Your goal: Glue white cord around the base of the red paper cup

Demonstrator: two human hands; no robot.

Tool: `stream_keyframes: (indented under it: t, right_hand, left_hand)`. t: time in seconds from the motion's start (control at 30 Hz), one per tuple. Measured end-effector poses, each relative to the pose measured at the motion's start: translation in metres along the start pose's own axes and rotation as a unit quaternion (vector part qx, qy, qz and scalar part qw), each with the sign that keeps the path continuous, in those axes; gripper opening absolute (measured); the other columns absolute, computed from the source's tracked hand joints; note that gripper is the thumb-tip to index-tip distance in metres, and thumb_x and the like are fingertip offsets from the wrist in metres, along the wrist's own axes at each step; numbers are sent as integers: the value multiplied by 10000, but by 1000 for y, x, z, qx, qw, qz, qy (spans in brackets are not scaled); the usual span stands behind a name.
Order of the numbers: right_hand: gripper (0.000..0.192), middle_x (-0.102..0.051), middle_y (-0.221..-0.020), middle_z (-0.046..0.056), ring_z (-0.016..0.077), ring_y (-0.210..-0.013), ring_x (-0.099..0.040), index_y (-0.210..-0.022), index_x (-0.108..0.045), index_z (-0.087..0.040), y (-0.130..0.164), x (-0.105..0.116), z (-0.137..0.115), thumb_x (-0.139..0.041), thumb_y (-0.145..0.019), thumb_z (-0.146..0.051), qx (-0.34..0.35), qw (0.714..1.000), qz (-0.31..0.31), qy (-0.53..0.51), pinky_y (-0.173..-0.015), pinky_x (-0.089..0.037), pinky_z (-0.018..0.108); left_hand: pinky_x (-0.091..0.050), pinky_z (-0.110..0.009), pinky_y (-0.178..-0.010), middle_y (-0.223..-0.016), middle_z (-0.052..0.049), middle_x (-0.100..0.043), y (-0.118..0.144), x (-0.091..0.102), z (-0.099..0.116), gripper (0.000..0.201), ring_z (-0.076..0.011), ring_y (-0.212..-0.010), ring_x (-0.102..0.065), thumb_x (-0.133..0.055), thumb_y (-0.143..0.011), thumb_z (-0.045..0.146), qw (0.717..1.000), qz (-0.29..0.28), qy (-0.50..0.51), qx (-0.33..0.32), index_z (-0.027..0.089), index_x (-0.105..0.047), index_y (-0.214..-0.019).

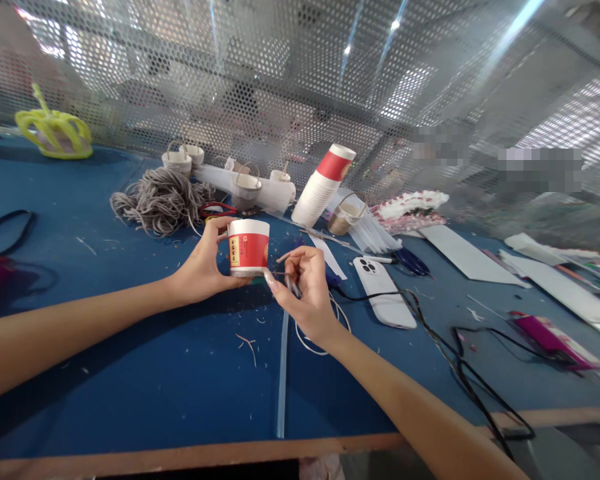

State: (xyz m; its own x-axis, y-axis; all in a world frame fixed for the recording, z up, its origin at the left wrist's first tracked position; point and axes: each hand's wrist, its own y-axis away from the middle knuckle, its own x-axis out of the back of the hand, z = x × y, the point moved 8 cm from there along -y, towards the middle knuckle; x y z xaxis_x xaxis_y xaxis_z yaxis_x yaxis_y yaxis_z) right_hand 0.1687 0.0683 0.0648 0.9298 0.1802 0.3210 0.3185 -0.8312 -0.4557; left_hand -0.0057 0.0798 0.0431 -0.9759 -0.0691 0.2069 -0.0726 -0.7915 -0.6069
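My left hand (203,263) grips a short red-and-white paper cup (249,247) just above the blue table (145,380), thumb on its top rim. My right hand (304,293) is closed around a thin dark tool (291,283), its tip touching the lower right edge of the cup. A white cord loop (314,340) hangs below my right wrist.
A bundle of grey cord (160,199), red scissors (217,209), a leaning stack of paper cups (323,187) and small cup baskets (245,189) lie behind. A white phone (384,291) with a black cable (455,353), a clear glue stick (281,373) and a purple tool (550,339) sit right.
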Motion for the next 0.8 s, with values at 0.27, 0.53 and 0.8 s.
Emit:
stream_keyframes:
  t: [0.27, 0.53, 0.8]
  right_hand:
    - [368, -379, -797, -55, 109, -644, -389, -1000, -420, -275, -1, 1, -2, -705, -770, -307, 14, 1000, 6, 10, -553, -340, 285]
    - [394, -385, -794, -53, 121, -668, -412, -1012, -421, -280, -1, 2, -5, -711, -746, -287, 35, 999, 7, 32, -573, -353, 298]
    - [366, -386, -809, -45, 126, -688, -424, -1003, -423, -278, 0, 1, -6, -698, -765, -319, 17, 999, 3, 28, -579, -360, 304]
  left_hand:
    - [-405, -608, -1131, -1281, -114, -471, 0, 0, -1, 831, -337, -1274, -522, -895, -589, 369, 1000, -4, 1, 12, 227, -385, -1230]
    - [-418, -603, -1116, -1276, -107, -478, 0, 0, -1, 823, -331, -1258, -528, -895, -589, 343, 1000, -3, 2, 3, 233, -394, -1232]
    - [-435, -580, -1109, -1245, -97, -495, 0, 0, -1, 818, -319, -1241, -546, -899, -585, 355, 1000, 2, 4, -6, 235, -404, -1226]
